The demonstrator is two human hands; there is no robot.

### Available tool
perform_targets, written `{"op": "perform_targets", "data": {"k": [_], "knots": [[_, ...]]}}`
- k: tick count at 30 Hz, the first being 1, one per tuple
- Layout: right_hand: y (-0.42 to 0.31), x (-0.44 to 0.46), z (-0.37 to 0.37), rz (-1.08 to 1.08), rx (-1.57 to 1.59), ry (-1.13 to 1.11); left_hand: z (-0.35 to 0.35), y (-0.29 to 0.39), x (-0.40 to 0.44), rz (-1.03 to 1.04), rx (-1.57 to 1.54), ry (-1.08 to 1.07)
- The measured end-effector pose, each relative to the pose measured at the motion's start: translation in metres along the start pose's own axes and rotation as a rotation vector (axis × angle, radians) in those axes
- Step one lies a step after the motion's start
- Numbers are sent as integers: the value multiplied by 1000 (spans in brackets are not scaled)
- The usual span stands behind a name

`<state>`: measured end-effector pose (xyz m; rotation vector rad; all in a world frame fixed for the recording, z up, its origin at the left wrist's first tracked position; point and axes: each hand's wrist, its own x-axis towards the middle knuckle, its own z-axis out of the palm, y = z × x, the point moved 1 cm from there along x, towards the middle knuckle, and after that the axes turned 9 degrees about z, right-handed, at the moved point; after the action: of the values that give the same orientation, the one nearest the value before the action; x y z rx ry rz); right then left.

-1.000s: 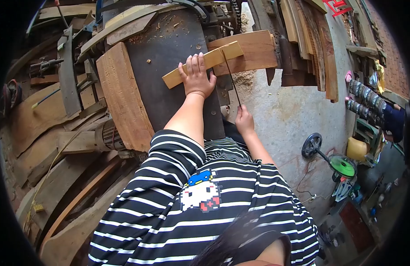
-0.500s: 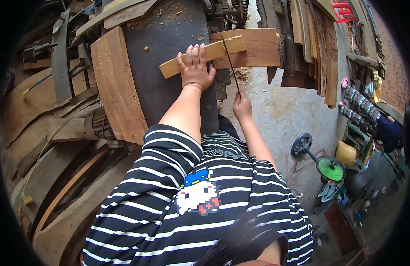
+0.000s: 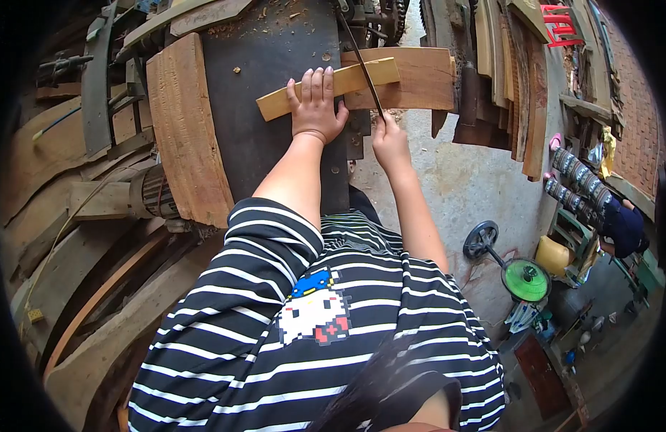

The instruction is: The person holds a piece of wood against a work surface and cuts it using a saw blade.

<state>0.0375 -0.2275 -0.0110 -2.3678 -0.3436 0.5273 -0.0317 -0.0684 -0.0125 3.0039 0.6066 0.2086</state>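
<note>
My left hand (image 3: 316, 106) lies with spread fingers on a narrow light wooden board (image 3: 275, 104), pressing it against the dark metal table (image 3: 239, 129). The board's right end extends past the table edge, above a wider reddish board (image 3: 426, 78). My right hand (image 3: 390, 144) is closed round the near end of a thin dark saw (image 3: 363, 65). The saw's blade crosses the narrow board to the right of my left hand, and its far end reaches up beside the table edge.
A thick wooden slab (image 3: 189, 129) lies along the table's left side. Stacked planks (image 3: 534, 108) stand at the upper right. A green fan (image 3: 526, 279) is on the right. Another person (image 3: 622, 227) is at the far right.
My right hand has moved up toward the narrow board, pushing the saw so more of its blade extends beyond the board. My left hand stays on the board. The view has shifted slightly.
</note>
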Motion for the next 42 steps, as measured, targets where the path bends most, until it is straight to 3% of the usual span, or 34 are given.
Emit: {"op": "perform_targets", "data": {"k": [5,9,12,17,30,33,42], "knots": [[94,-72,8,104,-86,-27,0,0,0,-6,-8,-3],[112,-93,0,137,-143,-27,2,0,0,-7,-5,4],[65,-61,-9,99,-284,-108,1,0,0,-3,4,15],[18,-30,-23,65,-194,-36,2,-1,0,10,-13,23],[100,-128,-35,49,-96,87,2,-1,0,6,5,-6],[73,-93,-26,-20,-97,114,3,-1,0,6,7,-5],[-16,1,-5,43,-174,45,4,-1,0,13,25,29]]}}
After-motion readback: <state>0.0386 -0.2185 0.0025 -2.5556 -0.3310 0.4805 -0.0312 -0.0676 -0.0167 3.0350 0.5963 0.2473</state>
